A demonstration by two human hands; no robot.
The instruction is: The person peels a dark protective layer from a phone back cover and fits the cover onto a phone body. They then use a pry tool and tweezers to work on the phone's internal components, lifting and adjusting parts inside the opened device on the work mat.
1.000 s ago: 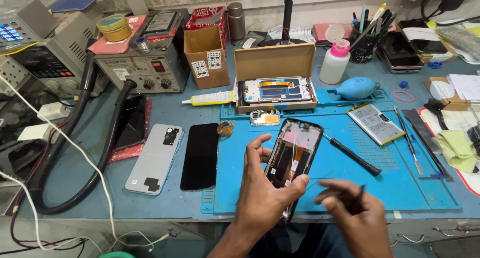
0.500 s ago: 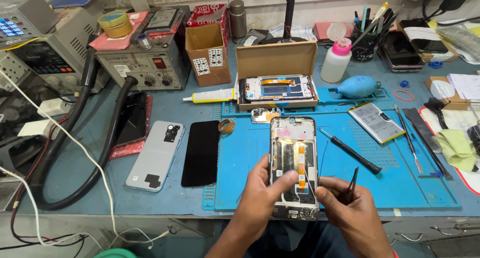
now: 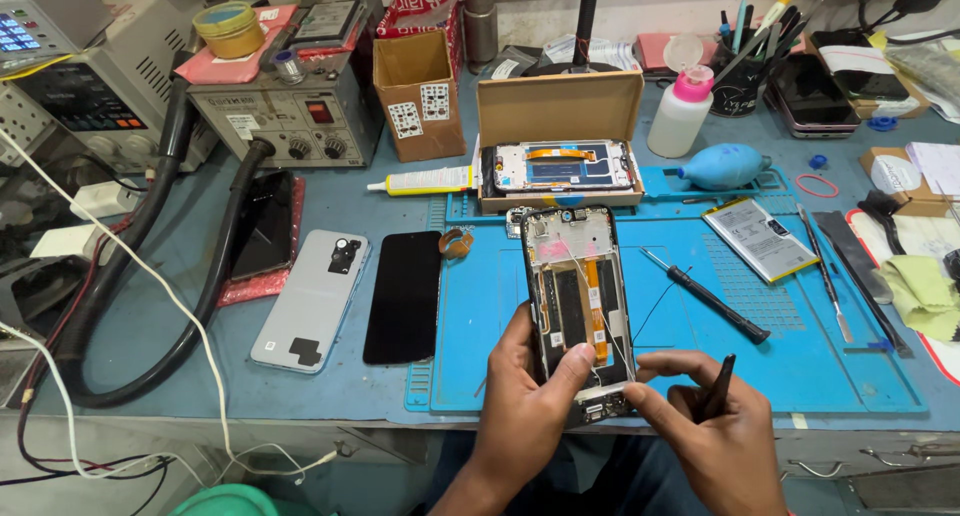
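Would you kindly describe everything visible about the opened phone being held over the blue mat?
The opened phone is a black-framed body with its back off, showing orange flex cables, dark inner parts and thin wires. It stands lengthwise, camera end away, above the blue mat. The left hand grips its lower left edge, thumb across the inside. The right hand, holding black tweezers, touches its lower right corner.

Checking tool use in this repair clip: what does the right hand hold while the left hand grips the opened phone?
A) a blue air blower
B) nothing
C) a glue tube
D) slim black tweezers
D: the right hand pinches slim black tweezers beside the opened phone, which the left hand grips.
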